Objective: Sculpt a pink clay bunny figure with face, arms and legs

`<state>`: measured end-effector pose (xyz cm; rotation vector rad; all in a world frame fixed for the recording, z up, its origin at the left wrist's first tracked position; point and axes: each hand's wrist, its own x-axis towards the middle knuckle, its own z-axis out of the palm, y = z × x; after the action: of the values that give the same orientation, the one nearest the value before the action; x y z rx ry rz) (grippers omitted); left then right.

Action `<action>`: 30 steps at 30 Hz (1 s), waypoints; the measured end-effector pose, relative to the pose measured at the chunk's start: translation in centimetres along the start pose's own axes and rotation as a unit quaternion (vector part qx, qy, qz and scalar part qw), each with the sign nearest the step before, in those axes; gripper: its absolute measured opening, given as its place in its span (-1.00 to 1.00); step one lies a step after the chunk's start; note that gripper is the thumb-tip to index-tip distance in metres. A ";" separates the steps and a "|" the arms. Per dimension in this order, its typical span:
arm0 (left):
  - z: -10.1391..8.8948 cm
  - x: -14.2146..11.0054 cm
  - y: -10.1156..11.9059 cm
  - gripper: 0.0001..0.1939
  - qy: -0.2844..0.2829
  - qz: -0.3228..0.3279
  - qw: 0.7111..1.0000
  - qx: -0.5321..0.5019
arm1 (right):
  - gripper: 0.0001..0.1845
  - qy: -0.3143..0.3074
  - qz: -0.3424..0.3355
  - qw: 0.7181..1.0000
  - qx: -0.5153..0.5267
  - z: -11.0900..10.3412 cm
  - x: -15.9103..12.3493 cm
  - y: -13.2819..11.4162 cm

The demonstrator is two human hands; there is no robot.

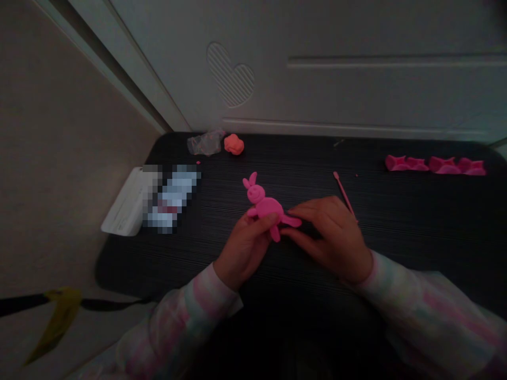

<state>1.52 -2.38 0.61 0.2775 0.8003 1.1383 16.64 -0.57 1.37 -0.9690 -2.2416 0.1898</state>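
A pink clay rabbit figure [270,207] with two upright ears, a round body and short limbs is held above the dark table. My left hand [246,248] is closed on its lower body, the thumb pressed across the front. My right hand [335,232] is at the figure's lower right, thumb and forefinger parted on either side of an outstretched leg [293,221]. Whether those fingertips touch the clay, I cannot tell. Behind the right hand, a thin pink modelling tool [344,192] lies on the table, its lower end by the knuckles.
At the back of the dark table [277,153] are a crumpled clear wrapper [206,143] and an orange clay lump [234,144]. A pink moulded strip [435,164] lies at right. To the left are a white packet [127,203] and a blurred item [174,198]. A white panel [317,95] rises behind.
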 end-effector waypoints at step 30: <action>-0.2 0.1 0.5 -0.93 0.026 0.018 0.999 0.010 | -0.85 -0.010 0.016 0.999 0.037 -0.2 0.1 0.0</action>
<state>1.05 -2.14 0.73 0.2817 0.8561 1.1754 16.69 -0.49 1.58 -0.9676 -2.2222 0.2946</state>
